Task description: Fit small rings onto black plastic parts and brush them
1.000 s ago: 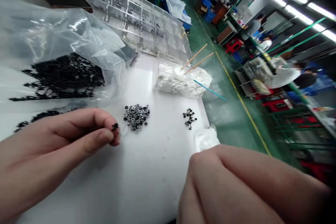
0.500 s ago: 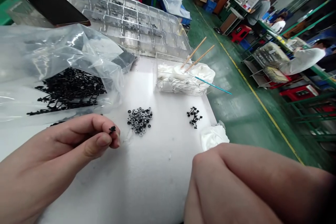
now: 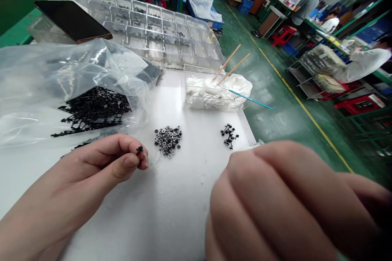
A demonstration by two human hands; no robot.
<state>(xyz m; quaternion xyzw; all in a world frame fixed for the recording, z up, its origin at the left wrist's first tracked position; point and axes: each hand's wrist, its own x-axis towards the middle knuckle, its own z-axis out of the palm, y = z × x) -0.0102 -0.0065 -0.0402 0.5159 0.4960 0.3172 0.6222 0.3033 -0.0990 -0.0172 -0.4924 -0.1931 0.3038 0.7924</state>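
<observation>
Between thumb and fingers, my left hand pinches a small black plastic part. My right hand is close to the camera with its fingers curled; whatever they may hold is hidden. A heap of small black and silver rings lies on the white work surface, just beyond my left fingertips. Farther right is a small group of black stemmed parts. Behind my left hand, a clear plastic bag lies open over a pile of black branching parts.
A clear box of white cloth stands at the back, two wooden sticks and a blue stick poking out. Behind it lies a compartment tray with a dark flat device at its left. People sit at benches far right.
My right hand has come up and nearer the camera, covering the white bundle at the right. The view has shifted slightly; my left hand still pinches the black part.
</observation>
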